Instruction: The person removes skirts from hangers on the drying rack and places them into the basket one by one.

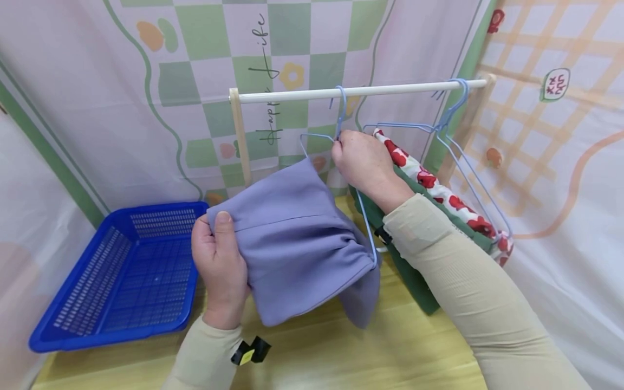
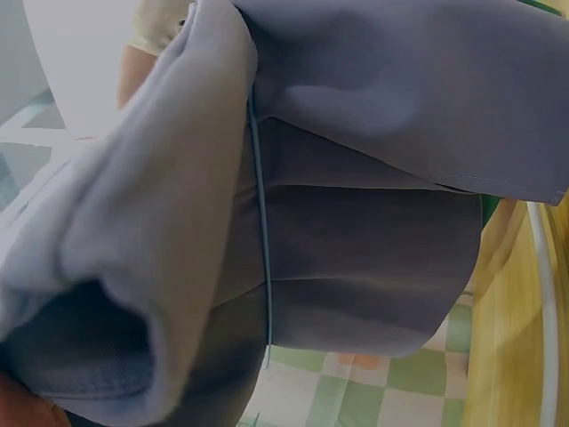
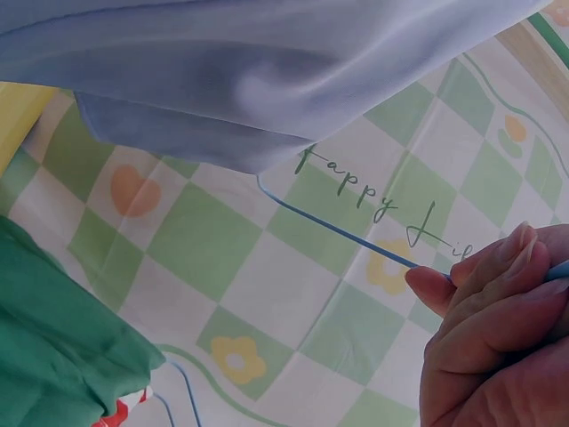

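Observation:
A lavender garment (image 1: 297,233) hangs over the lower bar of a blue wire hanger (image 1: 368,222); its exact kind is unclear. My left hand (image 1: 221,265) pinches the garment's left edge, thumb on top. With curled fingers my right hand (image 1: 368,162) grips the hanger just below its hook, which is at the white rail (image 1: 292,95). In the right wrist view, the hanger's thin wire (image 3: 347,236) runs from the right hand (image 3: 502,329) to the cloth (image 3: 267,71). The left wrist view shows the garment folded across the hanger bar (image 2: 261,205).
To the right, another blue hanger (image 1: 450,116) on the rail bears a green garment (image 1: 414,271) and a red-and-white patterned one (image 1: 424,179). A blue plastic basket (image 1: 117,336) stands at left on the wooden table (image 1: 312,357). Behind is a checkered curtain (image 1: 205,32).

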A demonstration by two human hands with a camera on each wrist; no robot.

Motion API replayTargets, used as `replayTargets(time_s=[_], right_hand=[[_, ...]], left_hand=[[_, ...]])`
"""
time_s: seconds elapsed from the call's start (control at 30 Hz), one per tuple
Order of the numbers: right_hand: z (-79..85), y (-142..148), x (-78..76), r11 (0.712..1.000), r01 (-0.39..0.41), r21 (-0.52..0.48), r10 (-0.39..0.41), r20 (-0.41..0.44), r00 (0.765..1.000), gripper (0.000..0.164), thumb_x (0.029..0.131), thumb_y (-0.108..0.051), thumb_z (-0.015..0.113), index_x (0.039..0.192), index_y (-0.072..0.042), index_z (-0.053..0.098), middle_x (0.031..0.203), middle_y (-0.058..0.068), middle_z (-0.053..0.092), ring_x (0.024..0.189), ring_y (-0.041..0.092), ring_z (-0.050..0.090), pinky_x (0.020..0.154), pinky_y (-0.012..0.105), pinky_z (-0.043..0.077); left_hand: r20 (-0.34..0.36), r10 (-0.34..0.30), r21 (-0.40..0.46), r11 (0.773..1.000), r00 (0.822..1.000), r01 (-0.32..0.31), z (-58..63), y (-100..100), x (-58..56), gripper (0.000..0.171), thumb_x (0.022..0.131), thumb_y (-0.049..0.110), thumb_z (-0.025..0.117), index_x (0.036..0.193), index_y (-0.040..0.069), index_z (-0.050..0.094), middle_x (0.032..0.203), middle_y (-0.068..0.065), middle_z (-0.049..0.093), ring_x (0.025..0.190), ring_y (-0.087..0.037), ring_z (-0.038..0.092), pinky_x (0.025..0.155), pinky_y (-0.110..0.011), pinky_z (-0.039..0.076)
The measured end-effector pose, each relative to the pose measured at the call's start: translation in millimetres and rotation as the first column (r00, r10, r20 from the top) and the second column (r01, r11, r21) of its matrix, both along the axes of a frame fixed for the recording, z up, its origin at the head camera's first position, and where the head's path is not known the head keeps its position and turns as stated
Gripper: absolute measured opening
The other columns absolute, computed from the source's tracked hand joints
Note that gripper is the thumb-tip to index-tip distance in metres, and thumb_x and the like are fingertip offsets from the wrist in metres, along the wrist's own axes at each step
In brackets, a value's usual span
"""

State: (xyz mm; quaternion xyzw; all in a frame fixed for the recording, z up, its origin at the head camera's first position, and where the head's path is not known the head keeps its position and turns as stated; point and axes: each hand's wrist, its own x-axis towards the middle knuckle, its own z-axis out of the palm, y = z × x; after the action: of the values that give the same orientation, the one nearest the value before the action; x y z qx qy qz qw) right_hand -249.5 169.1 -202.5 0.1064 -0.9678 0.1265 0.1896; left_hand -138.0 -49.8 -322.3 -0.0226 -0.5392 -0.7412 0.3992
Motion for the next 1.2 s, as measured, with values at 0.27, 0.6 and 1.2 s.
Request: replayTargets(time_s=[0.27,0.6,1.2], right_hand=[[0.0,-0.3,-0.2,1.0,-0.001,0.001,0.001,-0.008,1.0,0.037,0.108,-0.025,0.041,0.094,-0.002,0.066,0.086,0.016,0.066,0.082,0.037,0.064,0.075,0.051,0.054],[0.3,-0.3,0.5,1.0,0.001,0.0,-0.001,0.002,1.0,0.036,0.108,-0.025,0.041,0.097,-0.002,0.066,0.086,0.016,0.066,0.082,0.036,0.063,0.074,0.05,0.054],[1.2,0.9,0.0,1.0,0.004,0.004,-0.004,-0.008,1.0,0.036,0.107,-0.024,0.04,0.09,-0.004,0.064,0.088,0.017,0.068,0.086,0.039,0.065,0.076,0.054,0.053]], left_hand=[[-0.013,-0.014,0.028,1.0,1.0,0.014,4.0,-7.4,1.3,0.019,0.107,0.02,0.059,0.1,0.003,0.063,0.093,-0.008,0.063,0.074,-0.018,0.061,0.063,-0.029,0.049],[-0.014,0.013,0.045,0.999,1.0,-0.013,9.2,-15.2,3.3,0.019,0.107,0.02,0.059,0.101,0.003,0.064,0.094,-0.007,0.063,0.078,-0.019,0.062,0.066,-0.029,0.049],[-0.079,0.047,0.11,0.993,0.996,-0.038,24.7,-30.7,6.2,0.018,0.105,0.019,0.063,0.093,0.006,0.064,0.091,-0.008,0.062,0.08,-0.019,0.062,0.066,-0.028,0.048]])
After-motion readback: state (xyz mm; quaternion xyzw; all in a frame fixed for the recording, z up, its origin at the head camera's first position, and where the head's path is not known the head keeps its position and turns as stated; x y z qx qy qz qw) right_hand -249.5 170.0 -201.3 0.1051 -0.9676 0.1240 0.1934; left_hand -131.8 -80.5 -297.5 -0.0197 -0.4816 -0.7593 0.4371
